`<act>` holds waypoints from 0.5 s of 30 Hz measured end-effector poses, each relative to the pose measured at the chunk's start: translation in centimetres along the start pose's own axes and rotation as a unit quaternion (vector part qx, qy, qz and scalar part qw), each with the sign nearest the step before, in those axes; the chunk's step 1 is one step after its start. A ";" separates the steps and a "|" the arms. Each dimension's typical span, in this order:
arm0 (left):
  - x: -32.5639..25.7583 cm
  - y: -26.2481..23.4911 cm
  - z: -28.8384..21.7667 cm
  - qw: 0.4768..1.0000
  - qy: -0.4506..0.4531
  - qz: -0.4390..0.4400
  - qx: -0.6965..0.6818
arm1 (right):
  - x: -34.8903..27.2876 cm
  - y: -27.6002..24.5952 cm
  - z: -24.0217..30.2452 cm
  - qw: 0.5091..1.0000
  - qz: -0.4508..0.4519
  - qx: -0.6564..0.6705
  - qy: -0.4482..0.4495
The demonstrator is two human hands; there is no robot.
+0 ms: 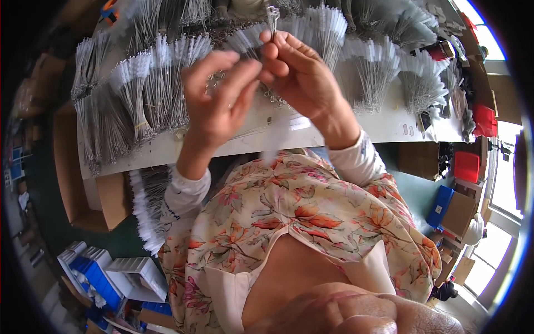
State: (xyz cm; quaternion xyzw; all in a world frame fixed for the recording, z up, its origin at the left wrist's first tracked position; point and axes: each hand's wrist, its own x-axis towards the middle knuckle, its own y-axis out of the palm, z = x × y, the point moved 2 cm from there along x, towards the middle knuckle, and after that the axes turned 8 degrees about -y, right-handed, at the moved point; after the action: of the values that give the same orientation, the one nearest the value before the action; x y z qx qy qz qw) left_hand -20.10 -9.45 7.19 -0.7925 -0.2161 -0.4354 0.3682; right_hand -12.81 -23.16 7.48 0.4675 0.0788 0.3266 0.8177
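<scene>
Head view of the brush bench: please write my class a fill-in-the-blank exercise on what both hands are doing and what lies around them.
1. The right hand pinches a small metal ring between thumb and ____.
2. The left hand is raised beside the right hand, above the ____ table.
3. Bundles of thin wire brushes with ____ bristle tips cover the table.
4. A cardboard box stands under the table's ____ end.

Missing words: fingers; white; white; left

Left hand [219, 94]: raised, fingers curled, thumb and forefinger pinched toward the right hand.
Right hand [295, 72]: raised just beside it, fingertips [271, 49] pinched together, touching the left.
Forearms: both rose from the lower edge, wrists bent inward.
</scene>
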 end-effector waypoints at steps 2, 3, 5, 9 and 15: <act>2.2 -1.7 1.8 0.972 -0.058 -0.069 -0.219 | -1.0 1.2 1.0 0.996 -0.008 -0.083 0.043; 4.1 -3.2 1.6 0.946 -0.119 -0.061 -0.296 | -1.3 2.1 1.1 0.954 0.030 -0.294 0.058; 5.4 -3.5 1.0 0.920 -0.206 0.043 -0.331 | -1.7 3.3 -0.1 0.833 0.083 -0.548 0.001; 3.6 -1.8 -2.2 0.821 -0.257 0.281 -0.426 | -2.6 4.6 -0.1 0.768 0.152 -0.615 -0.091; 0.9 -2.4 0.8 0.863 -0.230 0.257 -0.368 | -3.0 2.8 0.9 0.878 0.120 -0.451 0.107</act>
State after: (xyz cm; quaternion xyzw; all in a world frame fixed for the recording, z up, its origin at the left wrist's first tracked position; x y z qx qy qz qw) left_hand -20.81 -7.27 8.62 -0.9756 0.0926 -0.1784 0.0882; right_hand -16.09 -24.66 9.74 0.0167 -0.0467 0.4702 0.8812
